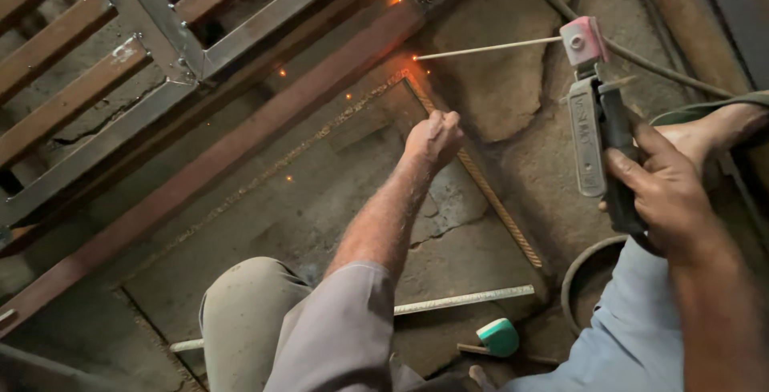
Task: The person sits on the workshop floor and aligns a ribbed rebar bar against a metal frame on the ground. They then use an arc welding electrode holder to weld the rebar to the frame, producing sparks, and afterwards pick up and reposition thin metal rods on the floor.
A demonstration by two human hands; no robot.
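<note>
Welding electrode holder [594, 132], upright at right, gripped in the closed right hand [661, 188]; its pink-capped head clamps a thin electrode rod [489, 48] running left, the tip glowing just short of a rusty steel bar [240, 140]. Orange sparks lie scattered along that bar. The left hand [434, 137], clenched in a fist, rests on a twisted steel rod [489, 192] lying on the cracked concrete floor [505, 88]. A welded steel frame [120, 64] occupies the upper left; a green-headed tool [498, 336] lies near the knees.
</note>
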